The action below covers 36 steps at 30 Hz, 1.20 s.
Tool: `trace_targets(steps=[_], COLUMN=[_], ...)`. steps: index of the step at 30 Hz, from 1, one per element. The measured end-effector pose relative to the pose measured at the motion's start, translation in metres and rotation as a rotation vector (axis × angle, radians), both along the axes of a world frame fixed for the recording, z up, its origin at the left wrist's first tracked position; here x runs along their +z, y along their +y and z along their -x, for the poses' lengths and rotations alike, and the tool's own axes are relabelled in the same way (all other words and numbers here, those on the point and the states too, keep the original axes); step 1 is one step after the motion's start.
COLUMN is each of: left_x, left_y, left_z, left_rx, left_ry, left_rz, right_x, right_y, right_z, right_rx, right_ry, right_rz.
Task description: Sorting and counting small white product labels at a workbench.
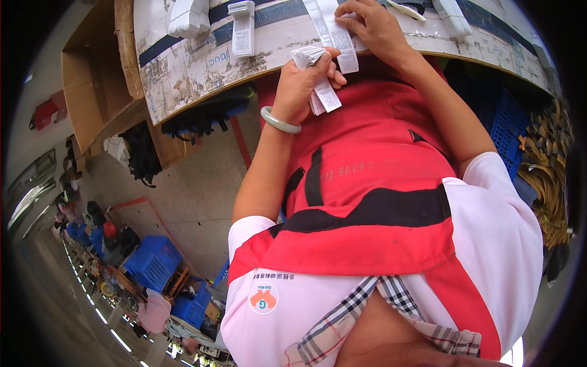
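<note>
White printed strips lay lengthwise on the worn surface, their near end reaching its edge, with the right hand over them. Its fingertips touched the strips, but I could not tell whether that grip was pinched together or merely resting. The left hand was clamped on a folded white bundle, loose tails hanging below the fingers. The step in hand looked like handling the strips piece by piece; the next move seemed to call for parting one thin layer cleanly while the bundle stayed squeezed. Fine dark print covered the strips, too small to read. Blue lettering ran across the surface's covering, faded characters marked the red apron, and a round orange-and-green badge sat on the shirt beneath more small characters.
</note>
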<state>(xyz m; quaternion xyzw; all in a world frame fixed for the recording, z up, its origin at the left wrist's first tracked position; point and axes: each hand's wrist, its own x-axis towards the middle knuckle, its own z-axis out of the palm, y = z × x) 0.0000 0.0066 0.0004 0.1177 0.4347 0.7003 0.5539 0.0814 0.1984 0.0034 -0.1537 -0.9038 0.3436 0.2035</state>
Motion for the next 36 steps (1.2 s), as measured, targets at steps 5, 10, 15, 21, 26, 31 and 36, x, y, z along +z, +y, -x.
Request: trace_targets(steps=[5, 10, 15, 21, 26, 31, 36], left_x=[0.004, 0.004, 0.002, 0.002, 0.001, 0.002, -0.003], left_y=[0.005, 0.007, 0.011, 0.015, 0.014, 0.013, 0.009], left_z=[0.002, 0.007, 0.012, 0.011, 0.013, 0.016, 0.015], left_rx=[0.01, 0.179, 0.302, 0.175, 0.352, 0.208, 0.222], left_ry=[0.185, 0.498, 0.689, 0.683, 0.793, 0.72, 0.774], left_rz=[0.091, 0.134, 0.01, 0.092, -0.041, 0.051, 0.038], right_x=[-0.012, 0.003, 0.016, -0.022, 0.012, -0.004, -0.001], right_y=[0.005, -0.001, -0.009, 0.011, -0.008, 0.003, -0.001], right_z=[0.008, 0.0, 0.003, 0.008, 0.003, 0.01, 0.011], right_rx=[-0.009, 0.038, 0.008, 0.065, 0.058, -0.023, 0.035], right_ry=[0.004, -0.057, 0.037, 0.237, 0.046, 0.089, 0.098], right_rz=[-0.175, 0.01, -0.034, -0.183, -0.053, -0.209, -0.134])
